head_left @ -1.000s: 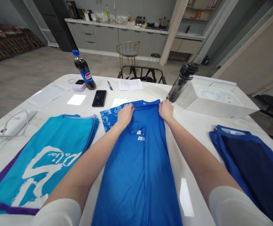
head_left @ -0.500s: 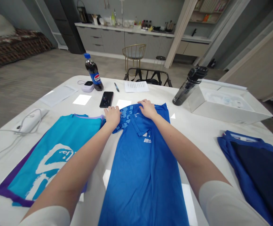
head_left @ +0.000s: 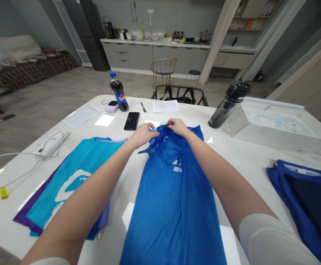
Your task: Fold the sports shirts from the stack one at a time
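Observation:
A blue T-shirt (head_left: 163, 206) with white lettering lies lengthwise on the white table, one side folded over its middle. My left hand (head_left: 145, 135) pinches the patterned blue sleeve at the shirt's upper left, and the cloth there is bunched and slightly raised. At the top edge near the collar, my right hand (head_left: 177, 127) grips the fabric between thumb and fingers. To the left lies a folded turquoise shirt (head_left: 80, 162) with white print over purple cloth, partly hidden by my left forearm. A folded dark blue garment (head_left: 306, 191) rests at the right.
Beyond the shirt are a phone (head_left: 132, 121), a cola bottle (head_left: 119, 94), a pen (head_left: 143, 107) and a printed sheet (head_left: 166, 106). A dark tumbler (head_left: 226, 106) leans beside an open white box (head_left: 279, 134). A white corded device (head_left: 52, 144) sits at left.
My left hand has moved right with the patterned sleeve, which is now gathered inward toward the collar. My right hand has closed on the top edge. The camera view has shifted slightly.

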A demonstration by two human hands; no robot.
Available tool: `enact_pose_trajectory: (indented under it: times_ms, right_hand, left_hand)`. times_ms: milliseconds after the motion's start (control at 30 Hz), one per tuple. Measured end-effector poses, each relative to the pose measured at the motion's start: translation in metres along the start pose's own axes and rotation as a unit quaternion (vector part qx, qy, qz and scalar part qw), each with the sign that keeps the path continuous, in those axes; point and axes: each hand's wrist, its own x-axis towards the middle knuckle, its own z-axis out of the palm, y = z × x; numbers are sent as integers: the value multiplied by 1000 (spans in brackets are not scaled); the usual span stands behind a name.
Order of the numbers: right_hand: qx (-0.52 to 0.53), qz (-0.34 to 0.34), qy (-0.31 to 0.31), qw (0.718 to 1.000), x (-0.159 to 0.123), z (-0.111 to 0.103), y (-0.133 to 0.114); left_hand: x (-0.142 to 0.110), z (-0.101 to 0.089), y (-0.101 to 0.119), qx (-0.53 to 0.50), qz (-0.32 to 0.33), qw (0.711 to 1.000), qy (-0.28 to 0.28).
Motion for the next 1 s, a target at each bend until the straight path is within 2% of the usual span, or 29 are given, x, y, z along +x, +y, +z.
enact_pose_trajectory:
  times_ms: [33,100,200,267,333,400,433,500,567,667,767,867,1000]
  right_hand:
    - [37,-4,8,999,-2,-8,5]
    - [99,0,14,995,-9,-25,18]
    - [157,35,16,987,-27,-48,49]
    - [169,100,58,979,-46,-61,74]
    - [155,182,123,963,-71,-70,96]
    - [122,224,161,953,-100,-75,111]
    - [104,224,162,955,-114,-76,114]
    - [64,199,135,969,-139,-74,113]
    - [15,170,104,980,-156,-67,105]
    - [-44,158,83,983,-166,-55,93]
    - [-66,178,70,979,-166,-49,85]
    - [-55,197,67,977,-167,-56,80]
    - [-34,249,111,962,-164,-75,79]
  left_hand:
    - [-1,9,17,-84,3,996,-17]
    - [0,38,50,-233,6,971,-49]
    - [7,98,84,-366,-7,928,-71]
    - [17,134,88,-375,-20,924,-72]
    - [29,156,77,-287,1,957,-49]
    - [41,163,57,-103,73,992,-6]
    - [47,162,46,6,115,993,14]
    - [58,158,28,191,174,965,32]
    - [69,154,18,301,204,931,29]
    - [85,157,15,368,217,904,8]
    - [99,161,15,387,192,902,6]
    - [107,160,11,385,160,909,10]
    - [103,155,6,366,109,923,54]
